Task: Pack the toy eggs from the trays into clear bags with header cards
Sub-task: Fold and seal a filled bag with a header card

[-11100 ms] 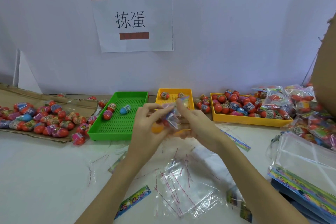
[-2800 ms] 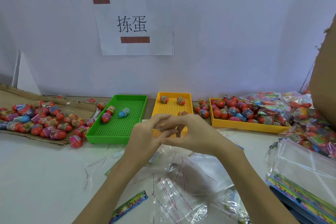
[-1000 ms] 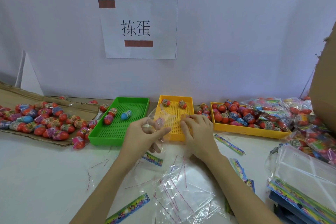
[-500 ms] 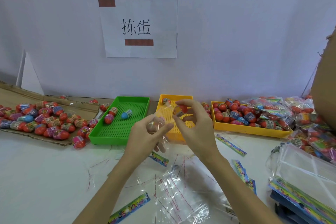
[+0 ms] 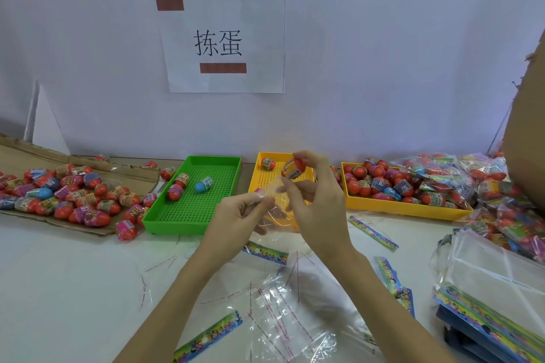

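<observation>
While both hands work above the small yellow tray, the scene from left to right reads:

Loose eggs (image 5: 73, 197): a heap on flattened cardboard (image 5: 17, 153), far left of the small yellow tray.

Green tray (image 5: 194, 194): just left of the small yellow tray, holding three toy eggs, one of them blue (image 5: 203, 185).

Left hand (image 5: 236, 224): in front of the small yellow tray's near left corner, thumb and forefinger in a closed grip on the mouth of a clear bag (image 5: 274, 212), which hangs down toward the desk (image 5: 73, 289).

Small yellow tray (image 5: 259, 177): the landmark, one egg (image 5: 268, 163) lying at its far end.

Right hand (image 5: 315, 206): over the small yellow tray, fingertips pinched on a red toy egg (image 5: 293, 169) raised just above the bag's mouth.

Header cards (image 5: 372, 232): colourful strips scattered on the desk, in front and to the right of the small yellow tray.

Empty bags (image 5: 283, 312): a loose pile with red sealing strips, nearest the viewer, in front of the small yellow tray.

Large yellow tray (image 5: 398, 206): right of the small yellow tray, full of eggs.

Packed bags (image 5: 472, 174): piled at the far right.
</observation>
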